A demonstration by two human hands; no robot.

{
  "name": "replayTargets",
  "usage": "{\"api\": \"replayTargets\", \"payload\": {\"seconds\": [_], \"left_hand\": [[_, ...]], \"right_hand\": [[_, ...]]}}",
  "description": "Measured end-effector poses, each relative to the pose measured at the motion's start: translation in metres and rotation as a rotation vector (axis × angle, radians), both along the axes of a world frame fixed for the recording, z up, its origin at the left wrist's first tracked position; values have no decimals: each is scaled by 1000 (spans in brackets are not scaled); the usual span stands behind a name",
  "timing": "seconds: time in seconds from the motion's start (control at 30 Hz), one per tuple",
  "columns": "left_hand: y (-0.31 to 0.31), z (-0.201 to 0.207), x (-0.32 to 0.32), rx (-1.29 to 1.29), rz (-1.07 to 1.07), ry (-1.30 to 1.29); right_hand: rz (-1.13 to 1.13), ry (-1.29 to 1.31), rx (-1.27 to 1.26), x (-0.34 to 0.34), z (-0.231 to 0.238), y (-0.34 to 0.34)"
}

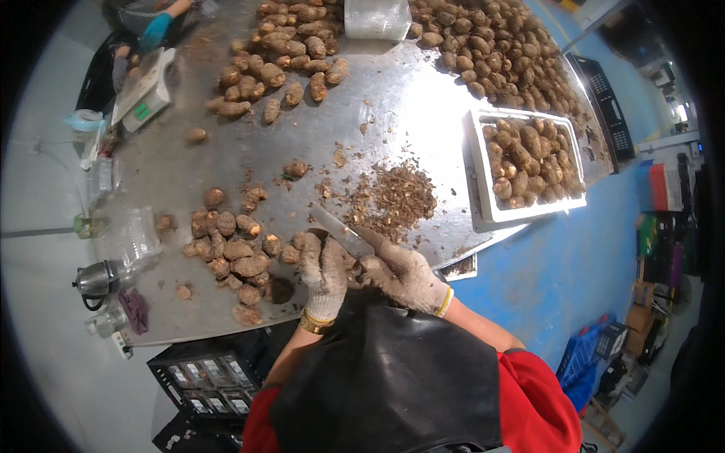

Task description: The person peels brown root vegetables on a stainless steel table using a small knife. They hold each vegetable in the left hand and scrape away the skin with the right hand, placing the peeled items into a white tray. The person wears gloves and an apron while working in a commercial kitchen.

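Note:
My right hand (406, 273), in a soiled white knit glove, is closed round the handle of a knife (330, 223). Its blade points up and to the left over the table. My left hand (323, 273), gloved the same way, has its fingers bent around a brown taro, mostly hidden between the two hands. Just left of that hand lies a small heap of taros (240, 249), some with pale cut ends. Beyond the blade, brown peelings (396, 198) are scattered on the metal table (279, 162).
At right, a white foam box (474, 162) holds taros. Larger taro piles (498, 53) lie at the far side, with a clear plastic bin (377, 19) between them. Far left are a scale (145, 90) and a co-worker's teal-gloved hand (155, 32). A kettle (94, 281) stands at left.

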State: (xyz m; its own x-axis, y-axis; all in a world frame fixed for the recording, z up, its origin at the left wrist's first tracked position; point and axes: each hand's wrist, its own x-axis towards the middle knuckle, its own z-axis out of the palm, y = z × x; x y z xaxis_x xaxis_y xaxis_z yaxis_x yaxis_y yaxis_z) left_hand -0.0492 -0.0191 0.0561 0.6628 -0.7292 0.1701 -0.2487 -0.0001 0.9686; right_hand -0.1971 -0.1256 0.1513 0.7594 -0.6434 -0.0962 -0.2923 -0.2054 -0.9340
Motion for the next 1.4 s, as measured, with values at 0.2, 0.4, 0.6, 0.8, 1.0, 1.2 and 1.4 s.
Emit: {"api": "replayTargets", "payload": {"seconds": [0.2, 0.4, 0.6, 0.8, 1.0, 1.2, 1.4], "left_hand": [[-4, 5, 3, -104, -81, 681], [-79, 0, 76, 372, 211, 402], [-169, 9, 206, -48, -13, 356], [-121, 14, 241, 412, 50, -215], [-62, -9, 211, 1324, -239, -954], [-15, -70, 214, 998, -83, -831], [-24, 32, 112, 303, -259, 342]], "right_hand": [[-260, 247, -152, -23, -26, -26], [-292, 317, 57, -55, -34, -18], [-319, 206, 155, -61, -60, 2], [-329, 246, 119, -65, -60, -4], [-185, 362, -3, -53, -44, -8], [-86, 380, -146, -42, -42, -10], [-67, 412, -96, -41, -38, -13]]}}
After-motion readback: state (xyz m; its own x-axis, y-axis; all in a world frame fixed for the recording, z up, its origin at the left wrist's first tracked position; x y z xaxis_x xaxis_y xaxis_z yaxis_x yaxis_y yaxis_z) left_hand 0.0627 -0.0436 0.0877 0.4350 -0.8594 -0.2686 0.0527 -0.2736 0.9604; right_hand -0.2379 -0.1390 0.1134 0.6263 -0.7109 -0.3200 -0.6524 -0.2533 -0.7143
